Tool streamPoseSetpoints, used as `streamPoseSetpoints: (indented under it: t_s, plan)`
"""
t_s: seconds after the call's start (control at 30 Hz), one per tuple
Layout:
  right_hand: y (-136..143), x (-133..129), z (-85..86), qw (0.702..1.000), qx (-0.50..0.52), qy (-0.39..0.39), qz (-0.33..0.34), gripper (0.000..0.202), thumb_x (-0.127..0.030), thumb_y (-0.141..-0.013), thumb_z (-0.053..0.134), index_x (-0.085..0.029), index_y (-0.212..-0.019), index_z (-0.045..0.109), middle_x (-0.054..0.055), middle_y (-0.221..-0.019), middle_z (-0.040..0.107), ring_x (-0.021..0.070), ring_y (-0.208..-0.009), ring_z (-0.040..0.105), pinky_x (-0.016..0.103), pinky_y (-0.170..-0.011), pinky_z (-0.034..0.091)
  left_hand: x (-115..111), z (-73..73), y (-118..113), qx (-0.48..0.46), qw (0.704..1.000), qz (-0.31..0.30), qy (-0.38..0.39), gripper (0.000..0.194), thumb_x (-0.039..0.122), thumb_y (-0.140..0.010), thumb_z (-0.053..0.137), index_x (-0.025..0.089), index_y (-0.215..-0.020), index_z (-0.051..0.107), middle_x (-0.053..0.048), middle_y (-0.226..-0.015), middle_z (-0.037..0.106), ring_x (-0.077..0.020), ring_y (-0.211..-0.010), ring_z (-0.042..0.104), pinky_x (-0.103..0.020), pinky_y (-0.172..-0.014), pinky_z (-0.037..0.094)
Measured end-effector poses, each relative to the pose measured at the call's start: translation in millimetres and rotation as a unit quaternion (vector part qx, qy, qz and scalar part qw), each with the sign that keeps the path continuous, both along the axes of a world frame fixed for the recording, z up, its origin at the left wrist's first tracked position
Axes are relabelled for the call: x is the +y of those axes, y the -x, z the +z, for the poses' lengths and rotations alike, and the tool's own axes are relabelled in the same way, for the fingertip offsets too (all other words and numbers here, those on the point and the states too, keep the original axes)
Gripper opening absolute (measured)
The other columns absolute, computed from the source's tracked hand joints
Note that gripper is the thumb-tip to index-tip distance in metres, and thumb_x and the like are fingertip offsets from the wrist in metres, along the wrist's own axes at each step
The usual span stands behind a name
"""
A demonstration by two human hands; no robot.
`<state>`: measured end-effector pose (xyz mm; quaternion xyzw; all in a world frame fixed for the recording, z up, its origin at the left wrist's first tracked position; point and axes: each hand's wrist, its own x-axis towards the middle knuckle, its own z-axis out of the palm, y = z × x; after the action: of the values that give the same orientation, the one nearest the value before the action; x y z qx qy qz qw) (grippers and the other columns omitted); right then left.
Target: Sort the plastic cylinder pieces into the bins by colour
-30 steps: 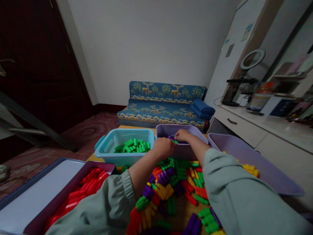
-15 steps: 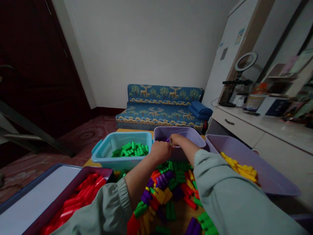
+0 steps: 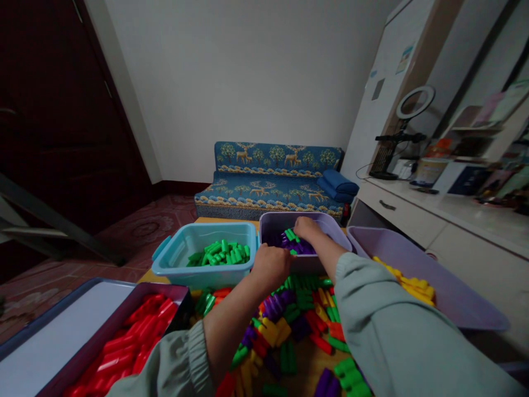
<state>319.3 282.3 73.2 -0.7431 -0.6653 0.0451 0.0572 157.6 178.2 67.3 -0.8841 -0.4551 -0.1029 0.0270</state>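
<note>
My left hand (image 3: 271, 263) is closed at the near rim of the middle purple bin (image 3: 336, 236), with a bit of a green block (image 3: 293, 252) showing at its fingertips. Over the inside of the same bin, my right hand (image 3: 306, 227) pinches a green building block (image 3: 291, 235). Purple blocks (image 3: 303, 247) lie in the bin beneath it. Below both hands is a mixed heap of plastic blocks, with yellow blocks (image 3: 275, 331) and green blocks (image 3: 303, 298) among the red and purple ones. My forearms cover parts of the heap.
To the left stands a light-blue bin (image 3: 198, 271) holding green blocks. A dark box (image 3: 136, 309) of red blocks is at the near left. The right-hand purple bin (image 3: 450, 298) contains yellow blocks. Beyond the wooden table is a blue patterned sofa (image 3: 268, 190).
My hands, close together before, have moved apart. The right has shifted right over the bin with a green block now visible; the left has dropped slightly.
</note>
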Motion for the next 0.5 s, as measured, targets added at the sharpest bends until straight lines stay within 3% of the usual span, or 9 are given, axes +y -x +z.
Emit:
streamPoseSetpoints:
  t_s: [0.17,0.33,0.5]
  plan:
    - [6,-4,-1.5,0.999,-0.015,0.042,0.014,0.03,-0.031,-0.077,0.067,-0.023,-0.105,0.071,0.009,-0.112,0.07,0.0223,-0.106,0.064,0.027,-0.085,0.048,-8,-2.7,0,-0.006,1.0,-0.002,0.01,0.041,0.033,-0.095,0.034,0.015,-0.086,0.07,-0.014,-0.087,0.073,-0.0267,-0.086,0.069,-0.04,-0.08,0.044]
    - [12,-5,-6.1,0.995,-0.042,0.09,0.018,0.046,-0.036,-0.057,0.082,-0.017,-0.099,0.072,0.013,-0.109,0.07,0.0262,-0.103,0.065,0.03,-0.084,0.05,-9,-5.1,1,-0.01,1.0,-0.012,0.002,0.038,0.031,-0.094,0.036,0.015,-0.085,0.07,-0.013,-0.087,0.073,-0.0276,-0.085,0.069,-0.041,-0.079,0.043]
    - [16,-5,-7.7,0.995,-0.045,0.085,0.017,0.039,-0.024,-0.06,0.08,-0.015,-0.098,0.073,0.016,-0.11,0.069,0.0281,-0.104,0.065,0.03,-0.085,0.05,-8,-4.4,1,-0.02,1.0,-0.007,0.002,0.038,0.031,-0.094,0.037,0.015,-0.085,0.07,-0.014,-0.086,0.073,-0.0269,-0.084,0.069,-0.04,-0.078,0.043]
